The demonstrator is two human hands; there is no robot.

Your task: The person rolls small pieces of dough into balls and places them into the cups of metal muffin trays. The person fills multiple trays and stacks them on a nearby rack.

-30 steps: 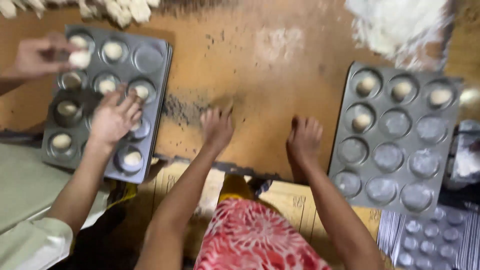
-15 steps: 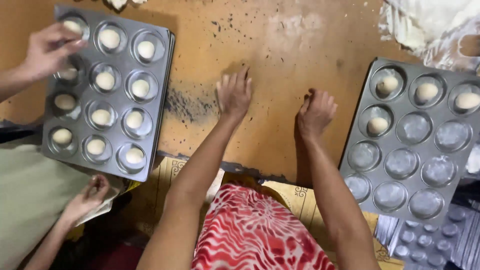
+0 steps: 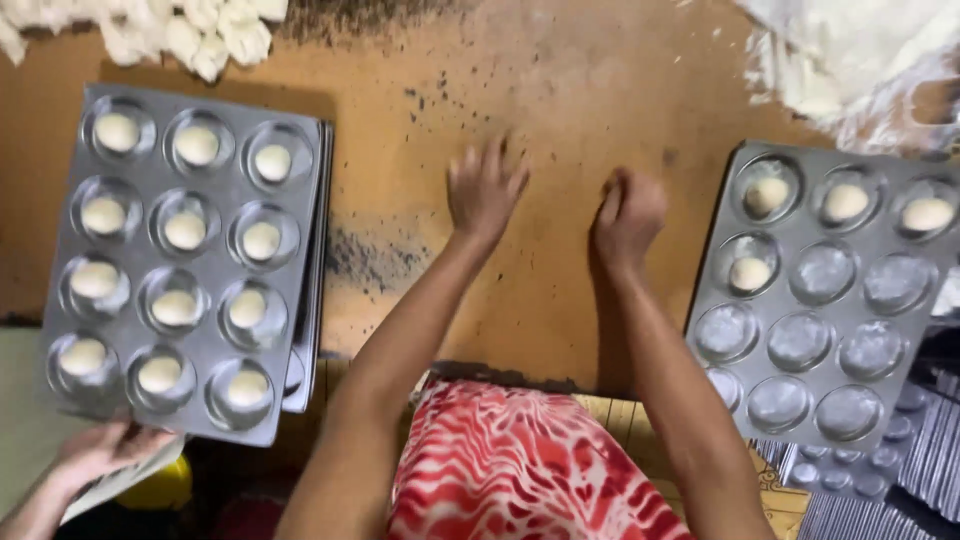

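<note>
Fingers spread, the left hand (image 3: 487,188) presses flat on the wooden table (image 3: 560,90) left of the part-filled muffin tray (image 3: 830,300), apparently rolling dough unseen beneath, while the right hand (image 3: 628,215) curls shut nearer that tray.

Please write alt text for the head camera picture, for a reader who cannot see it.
A person's left hand and right hand press on a brown work table between two muffin trays. The left tray holds dough balls in all twelve cups; the right tray holds four. Another person's hand grips the left tray's near edge.
</note>
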